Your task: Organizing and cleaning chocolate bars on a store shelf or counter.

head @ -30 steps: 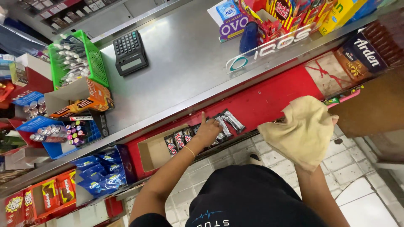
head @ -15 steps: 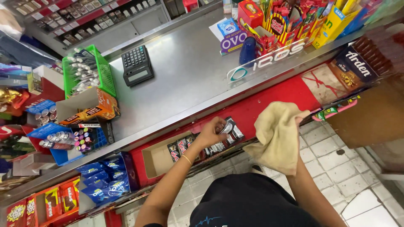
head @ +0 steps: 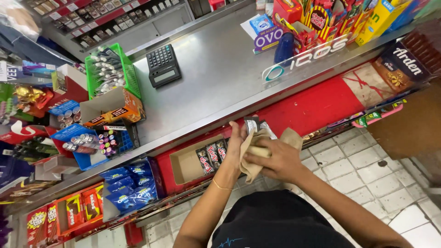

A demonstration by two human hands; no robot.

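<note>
Both hands have come together since the earlier frame: the right hand has brought the tan cloth over to the left hand, which has lifted 1 dark candy bar from the cardboard box. Left grip is clenched on the bar, right grip grasping the cloth against it, above the red shelf below the steel desk.

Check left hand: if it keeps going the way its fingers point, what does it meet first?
The left hand, holding dark snack packets, points toward the counter. It would probably meet the red shelf first, then the steel counter edge; depth is unclear.
</note>
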